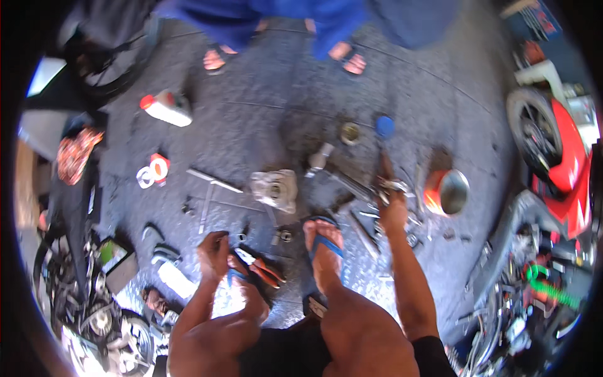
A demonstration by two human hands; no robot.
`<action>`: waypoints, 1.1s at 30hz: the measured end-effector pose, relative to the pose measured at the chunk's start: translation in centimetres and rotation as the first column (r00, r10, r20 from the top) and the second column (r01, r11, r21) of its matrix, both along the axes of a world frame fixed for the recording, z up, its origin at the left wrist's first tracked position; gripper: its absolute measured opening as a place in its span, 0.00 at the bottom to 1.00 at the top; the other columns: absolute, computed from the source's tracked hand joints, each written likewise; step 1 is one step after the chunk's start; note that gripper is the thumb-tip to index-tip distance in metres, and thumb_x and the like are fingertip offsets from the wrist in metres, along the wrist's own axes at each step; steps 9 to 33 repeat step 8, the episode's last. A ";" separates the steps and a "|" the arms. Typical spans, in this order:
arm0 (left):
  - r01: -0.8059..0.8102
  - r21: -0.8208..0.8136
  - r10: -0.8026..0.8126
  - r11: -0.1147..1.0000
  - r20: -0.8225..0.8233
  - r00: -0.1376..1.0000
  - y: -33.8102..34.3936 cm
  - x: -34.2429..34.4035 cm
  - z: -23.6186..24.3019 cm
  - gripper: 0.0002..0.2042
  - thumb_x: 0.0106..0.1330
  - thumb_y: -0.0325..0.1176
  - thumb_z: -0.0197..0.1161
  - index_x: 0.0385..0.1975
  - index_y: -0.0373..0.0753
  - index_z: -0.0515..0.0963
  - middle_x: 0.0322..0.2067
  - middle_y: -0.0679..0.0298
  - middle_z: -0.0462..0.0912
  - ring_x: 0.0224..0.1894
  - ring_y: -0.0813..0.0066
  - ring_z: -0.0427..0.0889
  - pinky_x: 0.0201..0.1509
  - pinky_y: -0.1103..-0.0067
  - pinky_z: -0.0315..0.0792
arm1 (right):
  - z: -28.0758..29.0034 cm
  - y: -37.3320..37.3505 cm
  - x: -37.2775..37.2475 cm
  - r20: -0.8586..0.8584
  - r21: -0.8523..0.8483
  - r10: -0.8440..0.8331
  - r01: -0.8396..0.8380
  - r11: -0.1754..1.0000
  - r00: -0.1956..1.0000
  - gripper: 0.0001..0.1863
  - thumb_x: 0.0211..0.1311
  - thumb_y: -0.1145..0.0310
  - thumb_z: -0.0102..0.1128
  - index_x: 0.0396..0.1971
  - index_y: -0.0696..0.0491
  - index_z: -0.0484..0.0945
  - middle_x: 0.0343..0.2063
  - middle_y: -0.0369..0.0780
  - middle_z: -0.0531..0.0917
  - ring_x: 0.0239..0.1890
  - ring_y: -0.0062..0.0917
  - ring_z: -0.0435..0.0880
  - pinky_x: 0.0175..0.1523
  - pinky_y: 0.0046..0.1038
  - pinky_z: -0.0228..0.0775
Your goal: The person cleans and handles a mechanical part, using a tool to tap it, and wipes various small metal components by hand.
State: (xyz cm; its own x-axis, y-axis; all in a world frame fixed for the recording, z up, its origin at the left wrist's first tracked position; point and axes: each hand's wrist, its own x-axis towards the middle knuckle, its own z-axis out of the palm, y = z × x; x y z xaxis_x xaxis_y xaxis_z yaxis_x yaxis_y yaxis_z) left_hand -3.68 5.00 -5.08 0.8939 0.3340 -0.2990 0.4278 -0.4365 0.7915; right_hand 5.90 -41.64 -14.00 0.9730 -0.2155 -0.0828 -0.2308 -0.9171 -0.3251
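My right hand (394,210) reaches among metal tools right of my right foot. Its fingers look closed around a shiny metal piece (396,185) whose kind I cannot make out. A hammer (321,156) lies just left of it, its handle slanting toward that hand. My left hand (215,254) is near my left foot, fingers curled in; a small dark thing shows at the fingertips, too blurred to name. Pliers with orange handles (267,272) rest beside that foot. Between the hands and farther off sits a grey metal engine part (274,190). A T-shaped wrench (210,188) lies to its left.
An open orange can (453,193) stands at right. Farther off are a small round tin (350,133) and a blue lid (384,126). A white bottle (168,110) lies at left. Motorcycle parts line both sides; a red motorcycle (568,157) is at right. A person's sandaled feet (345,58) stand opposite.
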 end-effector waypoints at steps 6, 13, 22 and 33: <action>0.152 0.073 -0.159 0.986 0.108 0.981 -2.4 4.3 3.8 0.07 0.65 0.27 0.64 0.39 0.31 0.83 0.33 0.54 0.84 0.33 0.64 0.87 0.36 0.73 0.79 | 3.8 0.2 2.4 0.057 0.323 -0.046 0.025 0.946 0.997 0.17 0.58 0.65 0.70 0.44 0.58 0.78 0.40 0.48 0.84 0.41 0.41 0.83 0.46 0.43 0.74; 0.154 0.135 -0.173 0.979 0.144 0.974 -3.2 5.3 5.1 0.07 0.65 0.28 0.63 0.38 0.33 0.84 0.33 0.56 0.85 0.35 0.62 0.86 0.39 0.73 0.78 | 7.8 3.2 3.2 -0.069 0.523 -0.081 0.105 0.846 0.994 0.20 0.61 0.60 0.70 0.47 0.56 0.77 0.41 0.46 0.85 0.38 0.35 0.84 0.44 0.44 0.74; 0.154 0.135 -0.173 0.979 0.144 0.974 -3.2 5.3 5.1 0.07 0.65 0.28 0.63 0.38 0.33 0.84 0.33 0.56 0.85 0.35 0.62 0.86 0.39 0.73 0.78 | 7.8 3.2 3.2 -0.069 0.523 -0.081 0.105 0.846 0.994 0.20 0.61 0.60 0.70 0.47 0.56 0.77 0.41 0.46 0.85 0.38 0.35 0.84 0.44 0.44 0.74; 0.154 0.135 -0.173 0.979 0.144 0.974 -3.2 5.3 5.1 0.07 0.65 0.28 0.63 0.38 0.33 0.84 0.33 0.56 0.85 0.35 0.62 0.86 0.39 0.73 0.78 | 7.8 3.2 3.2 -0.069 0.523 -0.081 0.105 0.846 0.994 0.20 0.61 0.60 0.70 0.47 0.56 0.77 0.41 0.46 0.85 0.38 0.35 0.84 0.44 0.44 0.74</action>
